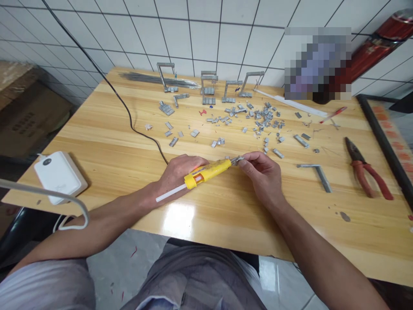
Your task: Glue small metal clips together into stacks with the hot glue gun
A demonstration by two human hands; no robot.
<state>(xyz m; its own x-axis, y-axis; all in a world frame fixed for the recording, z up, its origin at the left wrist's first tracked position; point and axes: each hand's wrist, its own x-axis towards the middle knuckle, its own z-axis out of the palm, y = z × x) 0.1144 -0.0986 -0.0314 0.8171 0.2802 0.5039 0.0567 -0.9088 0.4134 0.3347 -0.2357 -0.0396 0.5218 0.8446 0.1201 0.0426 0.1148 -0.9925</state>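
Note:
My left hand (182, 170) is wrapped round a yellow hot glue gun (211, 172). A white glue stick (171, 192) pokes out of its back end, and its nozzle points right. With thumb and fingertips together, my right hand (263, 172) pinches a small grey metal piece (240, 159) right at the nozzle; whether they touch I cannot tell. Beyond both hands lie scattered small grey pieces (266, 116). Several angled grey frames (206, 88) stand on little bases at the back. An L-shaped grey strip (318, 172) lies right of my right hand.
Red-handled pliers (368, 172) lie on the right of the wooden table (122, 150). A white power box (60, 176) sits at the left, and a black cable (129, 114) runs across. Thin grey rods (158, 79), a red pen (334, 114) and a red flask (364, 56) are at the back.

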